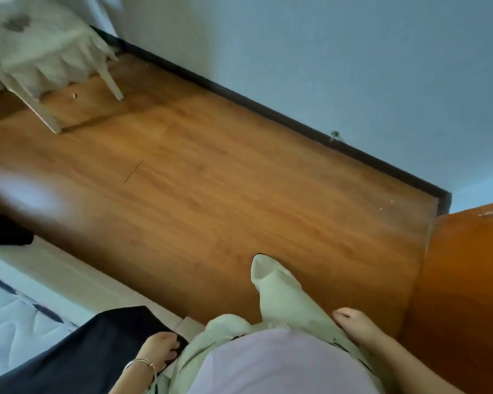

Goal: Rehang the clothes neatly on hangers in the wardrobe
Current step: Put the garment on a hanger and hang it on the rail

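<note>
A pale green garment point(279, 297) is bunched against my waist, below my lilac top, and one sleeve-like end sticks out over the floor. My left hand point(160, 351), with a thin bracelet on its wrist, curls its fingers at the garment's left edge, next to a black garment point(83, 354). My right hand point(356, 327) grips the green garment's right side. An orange-brown wardrobe door point(464, 280) stands at the right. No hanger is in view.
The black garment lies over a bed with a quilted white mattress point(9, 322) at lower left. Another dark cloth point(0, 231) lies at the left edge. A white-draped piece of furniture point(40, 49) stands at top left. Wooden floor point(199, 180) runs to a pale blue wall.
</note>
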{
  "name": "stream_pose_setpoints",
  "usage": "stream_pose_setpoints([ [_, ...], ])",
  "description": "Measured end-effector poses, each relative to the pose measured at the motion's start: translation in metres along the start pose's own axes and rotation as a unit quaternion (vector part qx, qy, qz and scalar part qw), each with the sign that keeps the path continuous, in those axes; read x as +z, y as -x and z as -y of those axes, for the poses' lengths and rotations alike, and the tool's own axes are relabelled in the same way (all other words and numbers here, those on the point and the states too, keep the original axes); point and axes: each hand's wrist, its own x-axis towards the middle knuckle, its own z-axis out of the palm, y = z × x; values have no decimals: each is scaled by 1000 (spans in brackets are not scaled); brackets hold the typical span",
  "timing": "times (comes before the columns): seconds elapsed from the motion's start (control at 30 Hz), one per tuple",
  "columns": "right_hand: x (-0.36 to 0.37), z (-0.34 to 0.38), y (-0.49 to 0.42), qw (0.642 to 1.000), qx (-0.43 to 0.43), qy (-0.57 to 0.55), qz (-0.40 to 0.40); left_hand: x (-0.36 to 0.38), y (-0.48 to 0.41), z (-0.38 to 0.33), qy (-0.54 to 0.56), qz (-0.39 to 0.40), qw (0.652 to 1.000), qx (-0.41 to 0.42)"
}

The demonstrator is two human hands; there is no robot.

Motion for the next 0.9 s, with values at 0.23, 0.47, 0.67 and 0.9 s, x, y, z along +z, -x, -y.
stream_pose_setpoints([
  [0.23, -146, 107, -80, 994, 6, 106, 12, 21, 55, -106, 47, -91, 981, 163],
  [0.47, -126, 298, -147, 922, -112, 365, 62, 2, 52, -62, 292, -178, 939, -30],
  [0.67, -8, 510, -122, 912, -267, 289, 115, -41, 29, -68, 406, -149, 892, -134],
  [0.9, 77, 661, -87, 845, -327, 398, 143, -194, 0, -153, 485, -183, 853, -58],
])
